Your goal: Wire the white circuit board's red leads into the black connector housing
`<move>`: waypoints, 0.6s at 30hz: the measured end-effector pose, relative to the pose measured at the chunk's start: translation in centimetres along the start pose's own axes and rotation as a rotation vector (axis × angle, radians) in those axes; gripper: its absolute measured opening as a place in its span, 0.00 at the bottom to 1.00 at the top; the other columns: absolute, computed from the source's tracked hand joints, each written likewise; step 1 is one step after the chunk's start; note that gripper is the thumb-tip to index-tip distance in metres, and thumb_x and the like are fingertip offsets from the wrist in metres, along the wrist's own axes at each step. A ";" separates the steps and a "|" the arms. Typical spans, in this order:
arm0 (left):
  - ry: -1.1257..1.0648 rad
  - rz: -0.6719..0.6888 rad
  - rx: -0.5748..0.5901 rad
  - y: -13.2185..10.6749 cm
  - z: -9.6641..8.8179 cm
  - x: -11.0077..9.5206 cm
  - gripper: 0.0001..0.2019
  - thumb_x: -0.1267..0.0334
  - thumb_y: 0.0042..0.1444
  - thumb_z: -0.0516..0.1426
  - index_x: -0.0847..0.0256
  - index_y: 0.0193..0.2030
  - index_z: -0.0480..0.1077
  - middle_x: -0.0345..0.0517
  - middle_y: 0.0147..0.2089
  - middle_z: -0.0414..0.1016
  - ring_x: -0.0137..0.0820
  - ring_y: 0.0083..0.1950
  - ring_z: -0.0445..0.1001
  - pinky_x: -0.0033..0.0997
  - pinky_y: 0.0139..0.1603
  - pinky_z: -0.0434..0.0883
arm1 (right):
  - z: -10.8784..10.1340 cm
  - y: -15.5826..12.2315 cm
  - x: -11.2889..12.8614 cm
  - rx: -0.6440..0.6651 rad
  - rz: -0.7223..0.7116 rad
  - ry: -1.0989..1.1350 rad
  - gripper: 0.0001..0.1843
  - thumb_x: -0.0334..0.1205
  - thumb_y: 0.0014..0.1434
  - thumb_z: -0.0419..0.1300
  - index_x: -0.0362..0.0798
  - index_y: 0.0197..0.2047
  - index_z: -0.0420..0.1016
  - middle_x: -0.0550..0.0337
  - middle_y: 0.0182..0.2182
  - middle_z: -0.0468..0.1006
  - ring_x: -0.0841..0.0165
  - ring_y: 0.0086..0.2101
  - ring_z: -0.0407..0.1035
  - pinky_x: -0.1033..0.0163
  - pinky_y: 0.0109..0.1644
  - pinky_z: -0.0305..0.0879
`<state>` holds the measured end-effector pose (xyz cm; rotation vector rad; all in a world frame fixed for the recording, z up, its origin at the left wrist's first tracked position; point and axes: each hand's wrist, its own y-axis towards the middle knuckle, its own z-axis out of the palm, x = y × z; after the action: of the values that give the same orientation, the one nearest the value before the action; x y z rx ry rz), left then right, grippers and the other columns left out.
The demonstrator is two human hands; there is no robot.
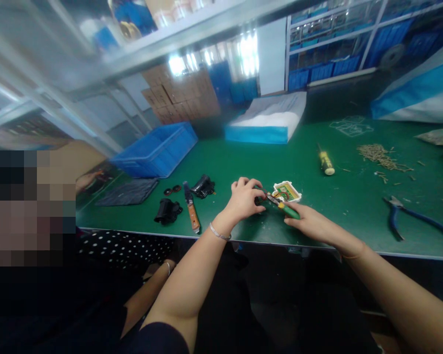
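My right hand point(306, 221) is closed around the green and yellow handles of a pair of pliers point(288, 210), whose jaws point left towards my other hand. Curled fingers of my left hand point(246, 197) grip something dark at the jaws, mostly hidden by the fingers. Just behind the pliers lies an open white housing point(298, 195) with a green circuit board point(286, 191) and thin wires inside. Left of my left hand are two black moulded parts, one nearer point(166, 211) and one farther point(203, 186), with a wooden-handled knife point(192, 216) between them.
At the right lie blue-handled pliers point(395, 216), a yellow screwdriver point(327, 163) and a pile of small screws point(376, 153). A blue crate point(158, 150), black rings point(172, 189) and dark cloth point(129, 191) are leftward. A white-and-blue bag point(262, 132) stands behind. Another person sits left.
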<state>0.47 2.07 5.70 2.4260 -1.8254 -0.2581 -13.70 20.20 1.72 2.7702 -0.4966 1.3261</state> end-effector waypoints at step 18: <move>-0.020 0.004 -0.044 0.0 0.2 0.5 0.12 0.52 0.42 0.68 0.48 0.34 0.77 0.35 0.55 0.69 0.44 0.57 0.55 0.51 0.52 0.56 | 0.3 1.1 0.5 -0.021 0.029 -0.171 0.23 0.50 0.63 0.52 0.44 0.54 0.72 0.45 0.47 0.75 0.53 0.46 0.70 0.54 0.50 0.64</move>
<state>0.57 1.58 5.45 2.3986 -1.8126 -0.3202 -13.47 18.98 1.75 2.8843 -0.5558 1.0870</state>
